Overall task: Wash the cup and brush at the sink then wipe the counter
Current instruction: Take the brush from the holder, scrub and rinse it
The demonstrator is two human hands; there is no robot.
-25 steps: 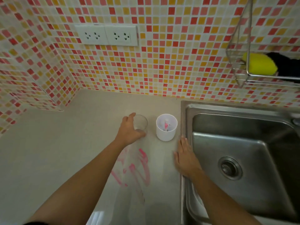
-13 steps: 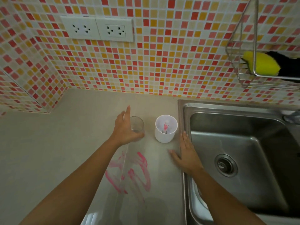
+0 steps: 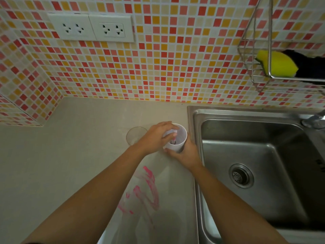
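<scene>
White cup [image 3: 181, 138] in right hand's [image 3: 186, 154] grasp, left hand's [image 3: 156, 138] fingers on pink brush [image 3: 174, 138] inside

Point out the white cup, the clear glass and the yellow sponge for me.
white cup [image 3: 181, 136]: head view, on the inner wall below its rim.
clear glass [image 3: 134, 136]: head view, on its side, left of the left hand.
yellow sponge [image 3: 279, 65]: head view, on its top face, in the wire rack.
</scene>
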